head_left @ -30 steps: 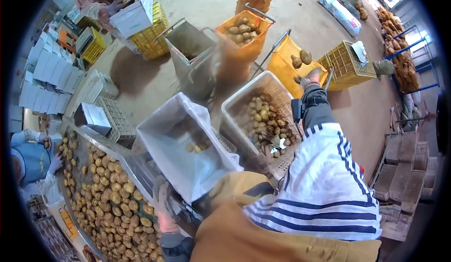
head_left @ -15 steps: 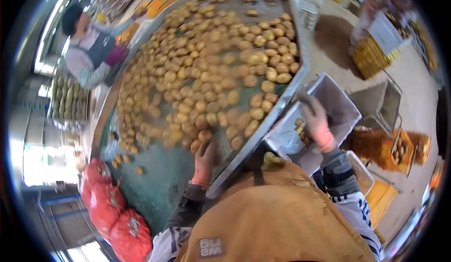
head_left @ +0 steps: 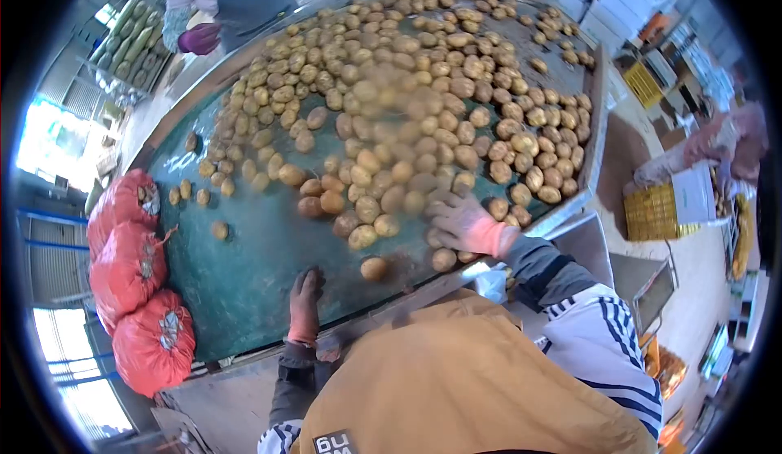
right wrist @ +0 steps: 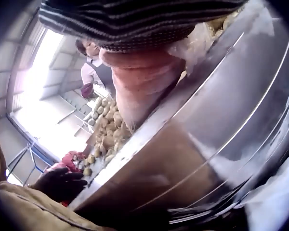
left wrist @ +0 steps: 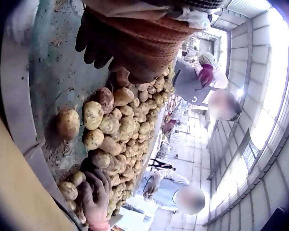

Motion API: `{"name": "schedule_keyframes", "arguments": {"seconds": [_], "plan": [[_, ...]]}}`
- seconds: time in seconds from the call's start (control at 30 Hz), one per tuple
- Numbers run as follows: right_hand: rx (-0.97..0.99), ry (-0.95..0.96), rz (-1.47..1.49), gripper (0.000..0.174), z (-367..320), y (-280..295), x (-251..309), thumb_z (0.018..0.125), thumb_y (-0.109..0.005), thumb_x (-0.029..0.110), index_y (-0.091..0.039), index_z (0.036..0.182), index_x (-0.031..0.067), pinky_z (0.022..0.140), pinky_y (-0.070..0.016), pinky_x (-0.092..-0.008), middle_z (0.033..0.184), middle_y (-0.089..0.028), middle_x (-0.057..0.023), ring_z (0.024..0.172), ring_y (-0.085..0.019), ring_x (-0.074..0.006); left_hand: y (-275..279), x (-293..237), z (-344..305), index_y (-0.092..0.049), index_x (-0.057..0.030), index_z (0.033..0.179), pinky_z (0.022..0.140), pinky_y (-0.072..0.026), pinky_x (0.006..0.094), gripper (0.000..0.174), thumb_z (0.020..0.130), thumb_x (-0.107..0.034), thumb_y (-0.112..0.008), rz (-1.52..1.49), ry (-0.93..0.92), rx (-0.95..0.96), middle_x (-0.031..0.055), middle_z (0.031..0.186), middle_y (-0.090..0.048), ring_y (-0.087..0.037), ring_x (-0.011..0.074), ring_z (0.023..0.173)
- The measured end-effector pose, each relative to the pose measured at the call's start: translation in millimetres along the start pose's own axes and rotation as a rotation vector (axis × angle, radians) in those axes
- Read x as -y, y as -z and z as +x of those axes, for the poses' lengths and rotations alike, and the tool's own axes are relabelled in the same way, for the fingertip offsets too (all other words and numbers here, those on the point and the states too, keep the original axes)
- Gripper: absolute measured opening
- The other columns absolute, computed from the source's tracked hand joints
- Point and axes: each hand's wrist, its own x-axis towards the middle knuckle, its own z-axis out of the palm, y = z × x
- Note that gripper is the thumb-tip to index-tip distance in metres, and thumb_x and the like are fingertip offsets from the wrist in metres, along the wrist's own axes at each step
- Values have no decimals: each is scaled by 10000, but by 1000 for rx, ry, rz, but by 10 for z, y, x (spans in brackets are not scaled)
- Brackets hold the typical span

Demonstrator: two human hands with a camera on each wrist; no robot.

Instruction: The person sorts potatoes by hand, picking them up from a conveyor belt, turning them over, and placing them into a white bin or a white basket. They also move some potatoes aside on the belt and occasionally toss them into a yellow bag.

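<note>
A broad pile of potatoes (head_left: 440, 128) covers much of a green-topped table (head_left: 244, 283). My left hand (head_left: 305, 307), in a dark-palmed pinkish glove, is over the green surface by the near edge with its fingers extended and nothing in them. To its right lies a single potato (head_left: 374, 269), apart from the pile. My gloved right hand (head_left: 466, 222) rests on potatoes at the pile's near right side, fingers spread. From the left wrist view, the right hand's fingers (left wrist: 97, 180) lie over potatoes beside the table rim. Its fingertips are hidden in the right wrist view.
Red net sacks (head_left: 140, 267) stand along the table's left end. A metal rim (head_left: 599, 128) borders the right side. Beside my right forearm is a white-lined bin (head_left: 582, 246). Across the table is another person in an apron (head_left: 252, 2); a yellow crate (head_left: 652, 214) stands at right.
The view has turned from the floor crates to the table. My right hand has moved from over the bins onto the potatoes; my left has drawn back from the pile toward the near edge.
</note>
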Motion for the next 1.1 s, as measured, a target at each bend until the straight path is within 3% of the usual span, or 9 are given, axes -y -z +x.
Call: {"name": "schedule_keyframes", "arguments": {"seconds": [0.3, 0.47, 0.6, 0.73, 0.87, 0.93, 0.97, 1.07, 1.1], "plan": [[-77, -158, -102, 306, -246, 521, -1115, 878, -606, 248, -651, 1152, 118, 1084, -308, -523, 1239, -593, -93, 1226, -509, -326, -174, -138, 1573, -557, -13, 1365, 1025, -426, 472, 490, 957, -277, -620, 1084, -765, -61, 228, 1310, -583, -540, 403, 1177], [59, -448, -179, 227, -66, 806, -1744, 824, -654, 251, -695, 1004, 119, 946, -396, -466, 1022, -631, -101, 1022, -567, -328, -594, -198, 1942, -559, -40, 1369, 1027, -402, 536, 597, 906, -403, -663, 1095, -664, -207, 266, 1404, -493, -487, 456, 1224], [-485, -463, -16, 144, 943, 1067, -1348, 873, -650, 145, -687, 998, 83, 778, -459, -436, 941, -644, -129, 866, -614, -349, -972, -213, 1711, -554, -45, 1375, 1017, -397, 557, 633, 907, -462, -637, 1134, -740, -267, 289, 1418, -468, -479, 472, 1224], [-419, -336, 237, 382, 2234, 771, -1205, 911, -592, 252, -588, 1247, 69, 919, -473, -480, 1203, -629, -198, 1079, -609, -406, -912, -168, 1587, -592, -69, 1347, 1069, -371, 528, 509, 922, -343, -652, 1375, -800, 293, 247, 1476, -445, -442, 465, 1294], [-224, -398, -225, 542, 2984, 28, -1310, 905, -621, 271, -485, 1393, 80, 925, -485, -451, 1272, -580, -224, 1071, -617, -401, -1236, -744, 1062, -606, -79, 1331, 1050, -403, 472, 424, 946, -252, -643, 627, -473, 354, 200, 1413, -517, -484, 380, 1281], [-317, -403, 294, 493, 3021, -57, -1389, 917, -628, 294, -521, 1353, 90, 912, -496, -423, 1204, -613, -152, 1050, -617, -339, -1224, -618, 1039, -598, -65, 1334, 1031, -427, 427, 406, 961, -222, -632, 451, -506, 400, 166, 1386, -549, -520, 309, 1264], [-356, -407, 548, 469, 3008, -79, -1449, 923, -632, 305, -539, 1333, 95, 906, -501, -409, 1170, -630, -116, 1040, -618, -308, -1232, -566, 987, -597, -21, 1317, 1019, -439, 366, 378, 982, -194, -617, -85, -189, 432, 113, 1352, -588, -545, 225, 1233], [-106, -563, 1820, 413, 2782, 408, -1022, 970, -613, 327, -550, 1309, 100, 876, -512, -333, 1112, -633, -38, 971, -623, -200, -1109, -814, 1067, -583, 14, 1319, 1007, -443, 321, 364, 1000, -160, -595, -160, 172, 347, 85, 1317, -616, -559, 189, 1202], [-111, -574, 1912, 406, 2719, 535, -851, 982, -596, 335, -549, 1308, 97, 861, -513, -317, 1102, -631, -31, 954, -623, -187, -1104, -745, 1148, -583, 6, 1321, 981, -458, 315, 346, 1011, -146, -574, 69, -293, 303, 92, 1238, -650, -595, 195, 1116]]}}
